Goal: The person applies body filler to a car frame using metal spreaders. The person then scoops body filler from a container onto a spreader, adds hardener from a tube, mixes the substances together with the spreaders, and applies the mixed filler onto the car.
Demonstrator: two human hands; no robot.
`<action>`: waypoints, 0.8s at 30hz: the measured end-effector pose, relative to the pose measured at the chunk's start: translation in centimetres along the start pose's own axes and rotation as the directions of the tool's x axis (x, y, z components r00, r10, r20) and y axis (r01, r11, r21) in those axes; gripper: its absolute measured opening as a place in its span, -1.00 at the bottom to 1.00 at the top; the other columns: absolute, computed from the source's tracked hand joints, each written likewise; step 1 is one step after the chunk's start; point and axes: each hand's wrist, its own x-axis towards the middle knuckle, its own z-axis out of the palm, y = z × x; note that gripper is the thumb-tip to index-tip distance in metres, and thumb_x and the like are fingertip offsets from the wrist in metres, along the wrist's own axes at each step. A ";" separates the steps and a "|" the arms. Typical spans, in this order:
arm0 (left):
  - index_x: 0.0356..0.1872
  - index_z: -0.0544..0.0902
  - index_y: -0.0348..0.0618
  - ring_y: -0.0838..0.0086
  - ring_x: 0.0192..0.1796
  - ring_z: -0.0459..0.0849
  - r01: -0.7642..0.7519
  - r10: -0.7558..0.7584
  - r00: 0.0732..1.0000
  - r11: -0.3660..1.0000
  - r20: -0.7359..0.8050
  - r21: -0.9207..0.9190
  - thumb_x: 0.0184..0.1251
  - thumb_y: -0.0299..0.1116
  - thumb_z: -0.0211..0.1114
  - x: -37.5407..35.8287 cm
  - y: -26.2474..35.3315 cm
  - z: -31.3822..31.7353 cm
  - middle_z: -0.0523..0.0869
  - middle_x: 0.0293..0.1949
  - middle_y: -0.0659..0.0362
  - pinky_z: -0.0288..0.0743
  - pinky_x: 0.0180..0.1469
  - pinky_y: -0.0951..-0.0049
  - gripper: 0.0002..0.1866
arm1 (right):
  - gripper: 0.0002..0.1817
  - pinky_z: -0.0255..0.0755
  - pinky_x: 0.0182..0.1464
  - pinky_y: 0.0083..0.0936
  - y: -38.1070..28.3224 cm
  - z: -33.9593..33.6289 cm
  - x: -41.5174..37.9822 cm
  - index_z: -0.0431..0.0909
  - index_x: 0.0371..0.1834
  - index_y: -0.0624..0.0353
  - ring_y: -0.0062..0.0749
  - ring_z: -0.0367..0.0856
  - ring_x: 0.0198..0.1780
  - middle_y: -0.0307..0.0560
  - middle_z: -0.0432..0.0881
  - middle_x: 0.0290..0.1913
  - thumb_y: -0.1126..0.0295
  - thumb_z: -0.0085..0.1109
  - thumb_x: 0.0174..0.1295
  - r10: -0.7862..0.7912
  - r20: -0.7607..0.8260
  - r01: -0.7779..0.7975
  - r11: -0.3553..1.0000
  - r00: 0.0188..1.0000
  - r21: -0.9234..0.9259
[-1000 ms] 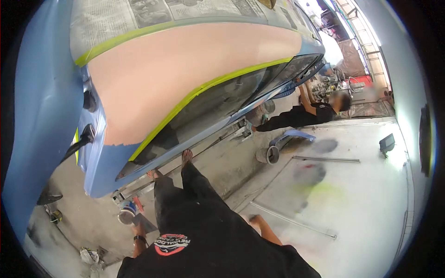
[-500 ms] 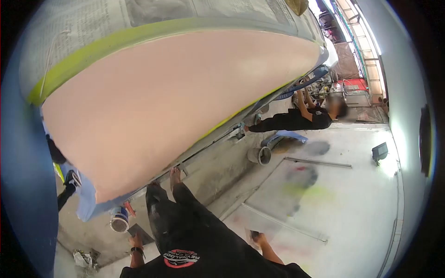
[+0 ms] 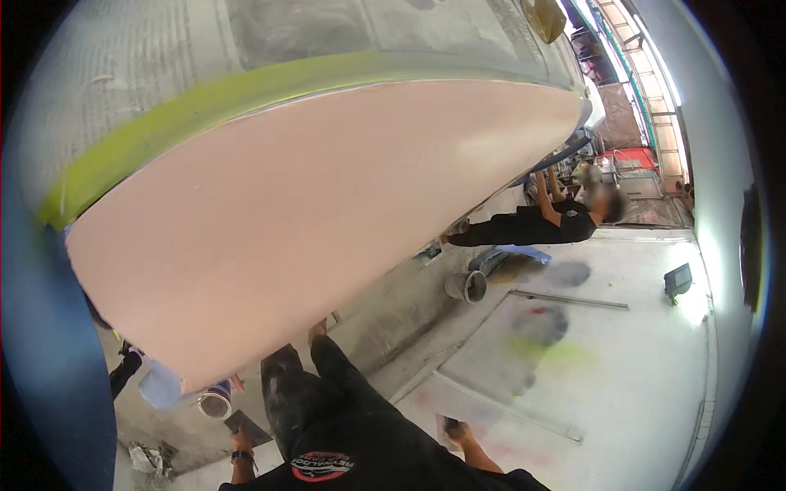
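My left hand (image 3: pixel 241 440), with a dark band at the wrist, is closed round the edge of a dark flat sheet (image 3: pixel 252 426) at the lower left. Over at the lower centre right, my right hand (image 3: pixel 460 432) is wrapped round a small dark object (image 3: pixel 449 425); a pale flat piece shows beside it. Both hands are apart from the large pinkish panel (image 3: pixel 327 204), which is bordered by yellow-green tape (image 3: pixel 205 94). Above the tape lies a greyish covering (image 3: pixel 164 57).
A paint can (image 3: pixel 214 401) stands near the panel's lower left corner. A bucket (image 3: pixel 467 286) is on the floor. Another person (image 3: pixel 540 225) in dark clothes is at the right. A floodlight (image 3: pixel 678 281) is by the pale wall, and another person's foot (image 3: pixel 129 360) shows at the left.
The panel fills more of the view and sits lower, covering more of my feet. My hands have shifted slightly downward in view, still holding their objects. The other person's arms have shifted slightly.
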 end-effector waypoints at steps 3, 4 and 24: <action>0.16 0.53 -0.49 0.05 -0.04 0.72 -0.049 0.043 0.997 0.994 -0.068 -0.096 0.36 0.09 0.27 -2.0 0.0 -0.6 0.73 -0.07 -0.17 0.57 -0.01 0.13 -0.29 | -0.67 0.55 -0.02 -0.04 -1.4 -0.2 3.8 0.63 -0.06 0.12 0.17 0.64 0.04 0.23 0.69 -0.03 0.18 0.05 0.27 -0.077 -0.124 0.088 0.992 0.989 0.088; 0.16 0.52 -0.50 0.02 0.00 0.71 -0.103 0.089 0.988 0.989 -0.125 -0.105 0.36 0.10 0.26 -1.3 -0.5 -0.4 0.72 -0.05 -0.19 0.56 0.01 0.11 -0.28 | -0.67 0.54 -0.02 -0.04 -2.5 -0.7 5.4 0.63 -0.06 0.13 0.19 0.63 0.04 0.23 0.69 -0.04 0.18 0.06 0.27 -0.129 -0.195 0.152 0.982 0.972 0.108; 0.23 0.50 -0.48 0.12 0.08 0.66 -0.328 0.320 0.914 0.945 -0.248 0.007 0.42 0.07 0.20 -12.6 -7.4 6.9 0.67 0.08 -0.17 0.52 0.09 0.17 -0.30 | -0.54 0.26 0.39 -0.04 -21.4 -27.3 14.5 0.57 0.22 0.17 0.13 0.39 0.37 0.20 0.56 0.26 0.52 0.03 0.22 -0.630 -0.558 0.798 0.594 0.540 0.102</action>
